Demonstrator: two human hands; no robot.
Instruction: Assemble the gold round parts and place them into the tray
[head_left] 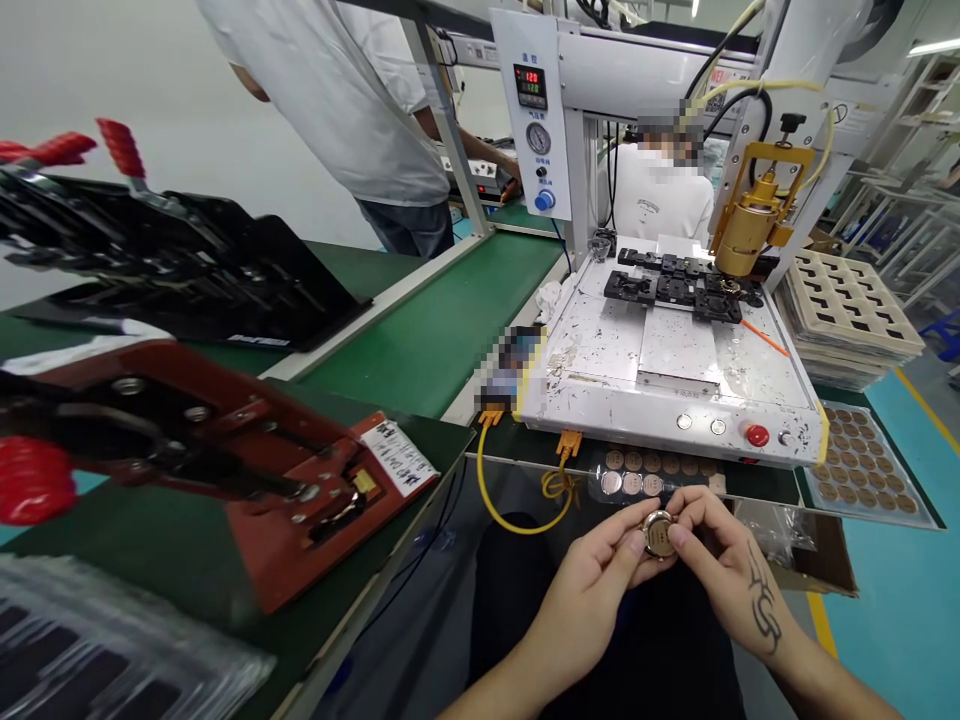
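Between both hands, above my lap, is a small round watch case (659, 536) with a shiny metal rim and a tan disc with dark marks facing up. My left hand (600, 570) pinches its left side with thumb and fingers. On the other side, my right hand (709, 545) grips the rim, its thumb lying on the disc's edge. Just behind the hands, a clear sheet of round tan stickers (632, 483) sits at the bench edge.
A white bench machine (615, 400) with black fixtures (675, 285) and a gold head (750, 225) stands ahead. Left are a brown press (300, 470) and red-handled clamps (120, 150). Trays (847, 300) and another sticker sheet (862, 465) lie right. A yellow cable (517, 528) hangs low. Two people are beyond.
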